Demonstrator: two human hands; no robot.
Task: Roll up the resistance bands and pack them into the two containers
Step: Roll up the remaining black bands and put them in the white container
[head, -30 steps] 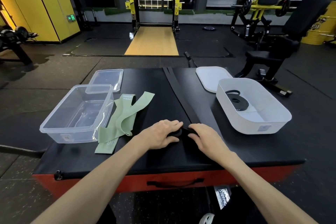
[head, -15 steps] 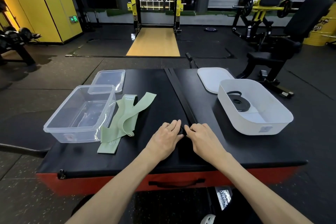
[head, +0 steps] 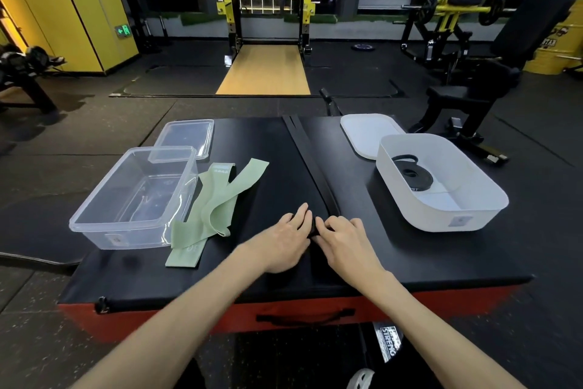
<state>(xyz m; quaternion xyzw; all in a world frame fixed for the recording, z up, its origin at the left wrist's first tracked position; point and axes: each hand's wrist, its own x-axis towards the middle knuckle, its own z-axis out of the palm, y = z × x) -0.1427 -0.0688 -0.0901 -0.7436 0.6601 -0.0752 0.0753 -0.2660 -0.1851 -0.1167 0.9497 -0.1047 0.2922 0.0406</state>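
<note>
Packed: one rolled band in white container. In progress: black band, left hand pressing, right hand pinching. Green bands still unrolled.

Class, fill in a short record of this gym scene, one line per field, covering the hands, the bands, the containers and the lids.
hands: left hand lies over the rolled end of the black band; right hand pinches it
black band: partly rolled, the rest flat along the mat
green bands: unrolled, beside the clear container
clear container: no band inside
white container: one rolled band inside
lids: clear lid and white lid off, behind their containers
</note>
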